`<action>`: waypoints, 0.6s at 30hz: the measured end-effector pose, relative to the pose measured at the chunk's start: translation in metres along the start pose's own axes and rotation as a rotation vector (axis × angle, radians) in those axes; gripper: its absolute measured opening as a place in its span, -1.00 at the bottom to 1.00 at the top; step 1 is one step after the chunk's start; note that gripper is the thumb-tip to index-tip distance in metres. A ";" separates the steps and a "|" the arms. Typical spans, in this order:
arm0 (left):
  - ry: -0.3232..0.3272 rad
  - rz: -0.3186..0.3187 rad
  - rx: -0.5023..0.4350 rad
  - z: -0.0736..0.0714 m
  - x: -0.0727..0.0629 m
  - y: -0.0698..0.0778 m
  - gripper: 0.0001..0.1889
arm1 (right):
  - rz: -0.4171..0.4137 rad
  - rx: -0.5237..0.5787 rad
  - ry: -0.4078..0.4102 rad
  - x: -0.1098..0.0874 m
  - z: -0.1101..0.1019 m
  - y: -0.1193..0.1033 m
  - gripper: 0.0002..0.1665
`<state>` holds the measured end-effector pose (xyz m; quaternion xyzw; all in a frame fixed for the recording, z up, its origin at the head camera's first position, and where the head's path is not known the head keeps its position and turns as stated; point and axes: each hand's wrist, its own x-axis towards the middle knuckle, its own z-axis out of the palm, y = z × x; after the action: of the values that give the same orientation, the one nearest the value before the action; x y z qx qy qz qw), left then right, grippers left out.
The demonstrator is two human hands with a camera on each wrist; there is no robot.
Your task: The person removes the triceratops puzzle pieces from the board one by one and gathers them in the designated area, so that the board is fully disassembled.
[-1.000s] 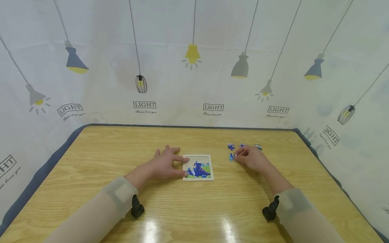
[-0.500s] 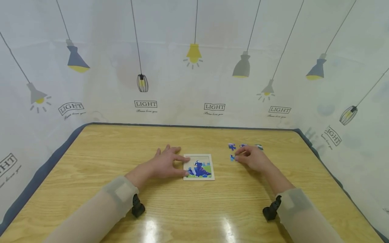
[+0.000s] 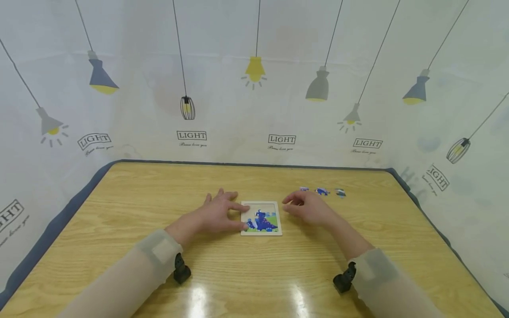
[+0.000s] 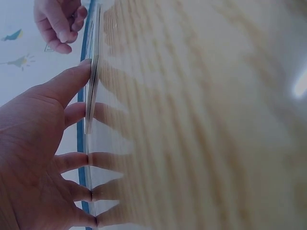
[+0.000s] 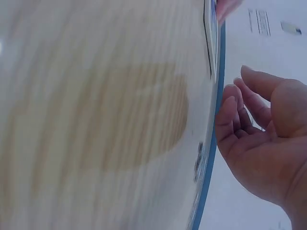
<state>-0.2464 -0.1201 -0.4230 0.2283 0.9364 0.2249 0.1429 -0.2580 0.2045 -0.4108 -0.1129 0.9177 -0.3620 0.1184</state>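
A small white-framed puzzle board [image 3: 279,221] lies on the table, partly filled with a blue dinosaur picture [image 3: 264,222]; its upper left shows bare backing. My left hand [image 3: 216,216] rests at its left side, thumb and index finger on the frame and the other fingers spread onto the table, as the left wrist view also shows along the board's edge [image 4: 89,115]. Just right of the board, my right hand [image 3: 310,210] is raised over the table with thumb and fingertips together, pinching a jigsaw piece that the fingers hide.
Behind the right hand lie loose jigsaw pieces: one partly covered [image 3: 304,188], a blue one [image 3: 322,191] and a greenish one [image 3: 340,192]. The wooden table [image 3: 238,274] ends at a dark blue edge before a lamp-printed wall sheet [image 3: 222,79].
My right hand has lifted from the loose pieces and moved left towards the board; the front piece it was touching no longer shows on the table. My left hand stays on the board.
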 end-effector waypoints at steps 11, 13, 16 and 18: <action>-0.005 0.004 -0.020 0.000 0.001 0.000 -0.34 | -0.011 0.066 -0.117 0.010 0.033 -0.034 -0.75; -0.004 0.005 -0.017 -0.001 0.001 0.000 -0.34 | -0.009 0.075 -0.133 0.011 0.036 -0.036 -0.72; -0.005 0.005 -0.011 -0.001 0.001 0.000 -0.34 | -0.009 0.062 -0.155 0.013 0.040 -0.038 -0.64; -0.007 0.000 -0.011 -0.002 0.000 0.000 -0.35 | -0.005 0.047 -0.164 0.014 0.042 -0.039 -0.60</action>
<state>-0.2474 -0.1205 -0.4208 0.2283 0.9346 0.2293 0.1475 -0.2542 0.1462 -0.4156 -0.1417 0.8959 -0.3735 0.1946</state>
